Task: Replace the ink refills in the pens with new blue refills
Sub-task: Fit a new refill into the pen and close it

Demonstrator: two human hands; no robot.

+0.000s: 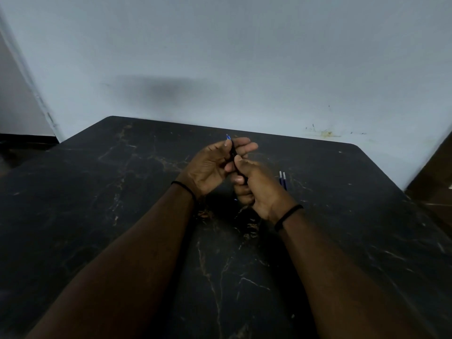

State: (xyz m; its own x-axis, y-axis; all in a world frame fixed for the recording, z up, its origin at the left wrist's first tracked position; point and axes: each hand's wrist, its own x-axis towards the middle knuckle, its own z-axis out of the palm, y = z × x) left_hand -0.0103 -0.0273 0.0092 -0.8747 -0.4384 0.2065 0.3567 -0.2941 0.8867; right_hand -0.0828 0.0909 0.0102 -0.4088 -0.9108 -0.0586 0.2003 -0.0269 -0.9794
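Both hands meet above the middle of the black marbled table (122,216), holding one black pen (233,152) between them. My left hand (210,165) pinches the pen's upper part, where a blue refill tip (228,136) sticks out past the fingertips. My right hand (254,184) grips the lower part of the pen with curled fingers, hiding most of the barrel. Two blue refills (283,180) with pale ends lie side by side on the table just right of my right hand.
The table's far edge meets a pale wall (244,57). A brown surface (435,172) stands beyond the table's right corner. A dark floor strip shows at the far left.
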